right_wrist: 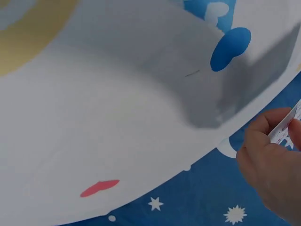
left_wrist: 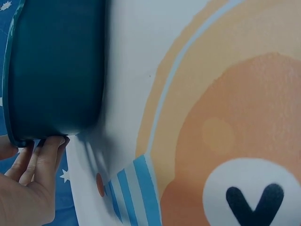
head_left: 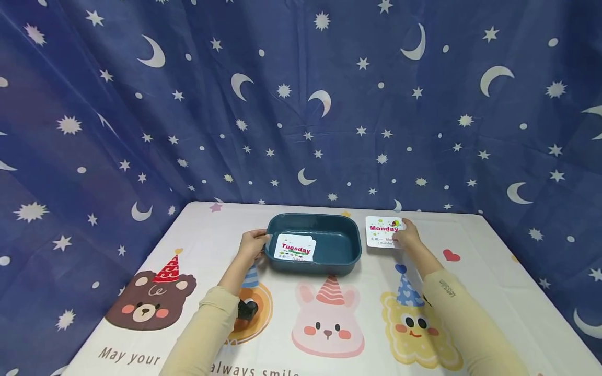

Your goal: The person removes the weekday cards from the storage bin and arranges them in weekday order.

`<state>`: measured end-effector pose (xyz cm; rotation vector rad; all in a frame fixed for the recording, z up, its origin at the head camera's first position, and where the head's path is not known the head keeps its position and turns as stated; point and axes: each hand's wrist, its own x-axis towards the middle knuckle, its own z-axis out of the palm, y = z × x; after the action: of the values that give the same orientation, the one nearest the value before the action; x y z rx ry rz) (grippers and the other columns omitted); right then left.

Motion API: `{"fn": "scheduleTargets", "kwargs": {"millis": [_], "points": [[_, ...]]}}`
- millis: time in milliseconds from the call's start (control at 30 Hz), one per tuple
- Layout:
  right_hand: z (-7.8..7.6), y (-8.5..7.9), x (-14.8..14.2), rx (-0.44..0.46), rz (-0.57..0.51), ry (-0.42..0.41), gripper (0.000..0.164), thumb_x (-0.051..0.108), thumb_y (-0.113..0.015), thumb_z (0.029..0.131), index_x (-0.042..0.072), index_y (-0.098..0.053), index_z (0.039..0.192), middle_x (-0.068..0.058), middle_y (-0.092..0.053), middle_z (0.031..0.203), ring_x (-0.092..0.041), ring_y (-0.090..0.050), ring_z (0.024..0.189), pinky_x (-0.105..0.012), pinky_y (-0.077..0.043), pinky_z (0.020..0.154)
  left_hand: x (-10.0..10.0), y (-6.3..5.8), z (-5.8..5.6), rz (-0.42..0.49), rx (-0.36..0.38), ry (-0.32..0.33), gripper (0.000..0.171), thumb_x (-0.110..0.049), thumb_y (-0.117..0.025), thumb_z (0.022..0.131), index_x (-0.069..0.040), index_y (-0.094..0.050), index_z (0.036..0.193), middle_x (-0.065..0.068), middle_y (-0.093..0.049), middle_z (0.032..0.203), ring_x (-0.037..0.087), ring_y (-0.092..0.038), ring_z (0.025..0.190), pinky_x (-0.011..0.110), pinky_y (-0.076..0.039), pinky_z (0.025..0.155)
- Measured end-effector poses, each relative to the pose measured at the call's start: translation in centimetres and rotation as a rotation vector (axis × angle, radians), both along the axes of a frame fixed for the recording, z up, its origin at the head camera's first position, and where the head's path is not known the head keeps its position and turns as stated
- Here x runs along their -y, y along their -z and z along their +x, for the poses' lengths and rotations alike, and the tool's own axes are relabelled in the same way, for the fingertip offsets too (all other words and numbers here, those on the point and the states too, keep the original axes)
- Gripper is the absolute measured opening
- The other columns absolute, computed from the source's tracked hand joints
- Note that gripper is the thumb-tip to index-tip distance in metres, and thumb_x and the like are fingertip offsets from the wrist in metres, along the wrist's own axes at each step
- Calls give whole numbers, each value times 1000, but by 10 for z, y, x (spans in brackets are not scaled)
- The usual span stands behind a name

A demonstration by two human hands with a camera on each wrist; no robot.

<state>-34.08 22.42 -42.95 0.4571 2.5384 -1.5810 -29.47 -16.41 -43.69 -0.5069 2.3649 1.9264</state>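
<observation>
To the left, the left hand (head_left: 254,244) grips the near-left end of the tray (head_left: 336,245), thumb at the rim, fingers curled below it, a sensible hold for keeping it steady. The tray is toward the back of the worktop (head_left: 508,271), with the Tuesday card (head_left: 295,248) in its left half. Just beyond its right end, the right hand (head_left: 408,233) pinches the Monday card (head_left: 383,232) by its right side, its face in plain sight; I'd keep that pinch light so the card doesn't bend
</observation>
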Motion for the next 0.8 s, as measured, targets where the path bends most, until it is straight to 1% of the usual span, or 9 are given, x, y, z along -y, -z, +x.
{"fn": "scheduleTargets", "kwargs": {"millis": [100,133,200,333,433,500,567,667,800], "points": [[-27,27,-9,-20,28,-2,89,-10,-56,76,0,-6,150,-31,-13,151,-45,-24,133,-44,-28,113,1,0,0,-1,-2,5,38,-10,-52,95,3,-51,131,22,-57,128,31,-59,106,20,-50,60],[-42,45,-15,-37,50,8,91,-7,-60,75,2,-9,150,-30,-15,150,-46,-22,135,-50,-19,116,1,0,0,3,-3,6,38,-10,-52,95,3,-51,131,22,-57,128,31,-59,107,20,-50,60],[-67,74,-25,-53,93,12,93,0,-68,73,4,-16,150,-27,-23,149,-44,-25,136,-51,-18,115,1,0,0,13,-4,9,38,-10,-52,95,3,-51,131,21,-57,128,32,-59,109,21,-50,61],[-153,162,-64,-42,152,17,94,7,-72,71,5,-20,149,-26,-29,148,-45,-28,135,-55,-21,112,1,0,0,30,-6,10,38,-10,-52,95,3,-50,131,22,-56,129,34,-59,110,21,-50,61],[-214,221,-90,-13,167,30,108,9,-77,64,9,-12,151,-26,-26,150,-47,-27,134,-58,-22,111,0,-1,0,28,-7,15,38,-10,-51,95,3,-50,131,22,-56,129,34,-58,110,21,-51,61],[-235,246,-97,-33,184,43,120,12,-82,56,13,-10,152,-27,-32,146,-47,-33,129,-58,-27,108,-1,-1,1,28,-7,16,38,-10,-51,95,3,-50,131,22,-56,129,34,-59,110,22,-51,62],[-238,251,-95,-51,198,54,124,12,-84,51,13,-13,152,-26,-40,140,-45,-41,122,-56,-33,105,-1,-2,1,21,-12,17,38,-9,-50,95,4,-50,131,23,-56,128,34,-59,109,23,-52,64],[-216,233,-79,-68,243,75,113,10,-83,51,5,-25,148,-26,-50,128,-42,-48,111,-51,-41,100,0,-2,1,14,-11,10,38,-9,-50,95,4,-50,131,23,-57,126,33,-60,106,26,-54,66],[-143,159,-39,-60,296,70,83,8,-79,65,-6,-39,136,-27,-55,120,-41,-52,108,-48,-44,97,0,-2,1,10,-6,6,37,-9,-50,95,4,-51,130,23,-58,126,32,-60,105,28,-55,67]]}}
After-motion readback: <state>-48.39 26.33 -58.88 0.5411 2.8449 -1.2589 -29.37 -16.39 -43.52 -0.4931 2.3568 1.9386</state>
